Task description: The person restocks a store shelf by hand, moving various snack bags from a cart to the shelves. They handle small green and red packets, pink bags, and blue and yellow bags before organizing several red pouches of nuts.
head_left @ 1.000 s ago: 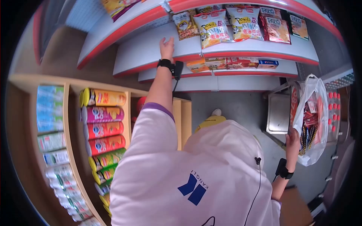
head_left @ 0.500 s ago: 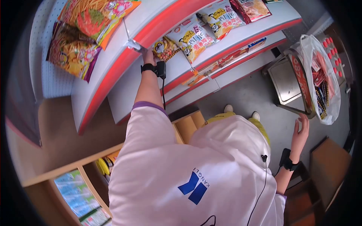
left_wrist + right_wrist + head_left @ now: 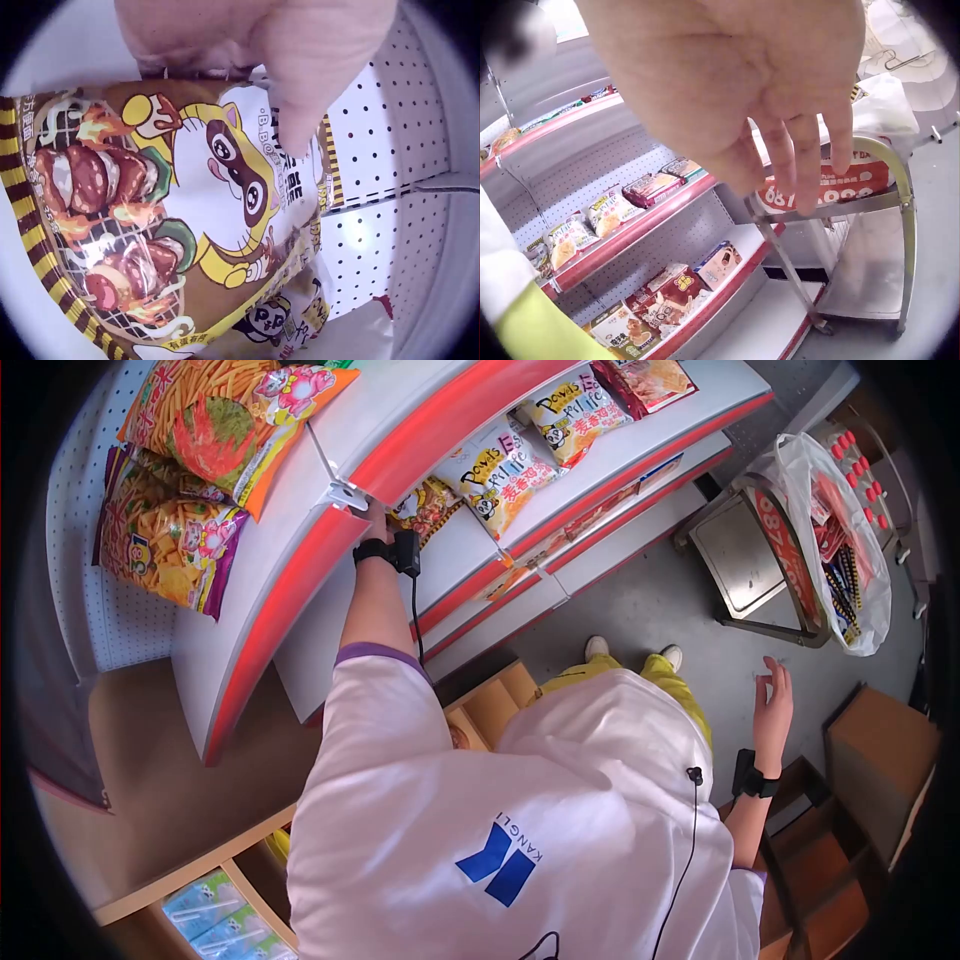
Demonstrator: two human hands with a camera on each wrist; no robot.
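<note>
- Left hand (image 3: 300,52) pinches a brown snack bag (image 3: 202,195), thumb on its front.
- In the left wrist view, its long axis slants, striped end left, cartoon head toward the perforated panel (image 3: 420,112).
- It sits at the white shelf (image 3: 445,568).
- Right hand (image 3: 773,710), fingers loose, hangs above grey floor (image 3: 640,595).

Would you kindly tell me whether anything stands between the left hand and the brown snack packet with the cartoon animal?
Nothing visible does: the left hand grips the snack packet directly, its thumb lying across the printed front. The upper shelf partly hides the hand in the head view, but does not come between them.
</note>
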